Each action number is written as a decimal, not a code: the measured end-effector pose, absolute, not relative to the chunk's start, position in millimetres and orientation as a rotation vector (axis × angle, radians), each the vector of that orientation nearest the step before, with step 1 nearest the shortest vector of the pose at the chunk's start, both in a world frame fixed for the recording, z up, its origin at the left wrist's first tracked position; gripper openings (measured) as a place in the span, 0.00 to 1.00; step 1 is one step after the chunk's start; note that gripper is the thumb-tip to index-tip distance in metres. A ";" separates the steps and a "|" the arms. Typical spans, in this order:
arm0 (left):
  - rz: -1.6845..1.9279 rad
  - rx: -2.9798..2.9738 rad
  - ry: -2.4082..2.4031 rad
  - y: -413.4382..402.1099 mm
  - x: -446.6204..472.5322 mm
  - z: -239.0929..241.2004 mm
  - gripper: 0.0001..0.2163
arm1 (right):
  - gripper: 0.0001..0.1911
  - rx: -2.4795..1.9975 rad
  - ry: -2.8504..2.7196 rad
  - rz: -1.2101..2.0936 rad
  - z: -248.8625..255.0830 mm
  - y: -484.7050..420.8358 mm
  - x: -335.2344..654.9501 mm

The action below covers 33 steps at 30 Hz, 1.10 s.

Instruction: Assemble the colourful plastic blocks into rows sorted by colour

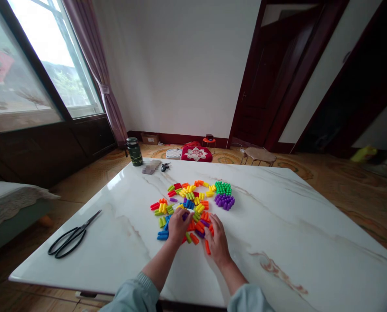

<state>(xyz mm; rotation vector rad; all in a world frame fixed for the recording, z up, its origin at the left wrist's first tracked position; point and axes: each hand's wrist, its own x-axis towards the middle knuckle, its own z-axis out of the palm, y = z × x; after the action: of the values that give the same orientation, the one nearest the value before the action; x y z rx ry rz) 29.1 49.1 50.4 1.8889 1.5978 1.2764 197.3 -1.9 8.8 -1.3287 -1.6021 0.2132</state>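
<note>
Resting on the near edge of a pile of coloured pegs, both hands lie palm down on the white marbled table; the left hand has its fingers curled over the pegs, with a purple peg showing just at the fingertips, and whether that peg is pinched or only covered I cannot tell; the right hand lies flatter, fingers a little spread and pinching nothing that shows, its fingertips touching the red and orange pegs at the pile's near right corner; the bulk of the pile lies straight ahead of both hands, away from the person, its pegs pointing every way; one orange peg lies alone between the two wrists, just beside the thumb side of the right hand and nearer to it than to the left, its long axis running roughly toward and away from the person; a pair of blue pegs lies just left of the left hand, side by side, long axes crosswise; a packed green cluster and a purple cluster sit at the pile's far right, ahead of the right hand and apart from its fingertips; black scissors lie well apart to the left; a dark bottle and keys sit near the far edge.
</note>
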 end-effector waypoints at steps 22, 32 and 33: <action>1.137 0.639 0.704 17.9 92.3 54.8 0.25 | 0.19 -1.277 -1.596 0.248 23.3 -5.5 194.1; 0.989 2.103 0.858 -49.1 60.6 49.2 0.22 | 0.16 -1.393 -1.203 0.543 15.0 -5.1 202.8; 0.898 2.220 0.809 -53.6 54.4 47.9 0.23 | 0.17 -1.382 -1.158 0.580 14.0 -4.2 203.9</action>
<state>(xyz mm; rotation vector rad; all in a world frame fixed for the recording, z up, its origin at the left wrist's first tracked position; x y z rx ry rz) 54.4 -53.6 47.9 2.2205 0.8092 0.8978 203.9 -4.2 14.0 -1.3824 -1.1581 0.5800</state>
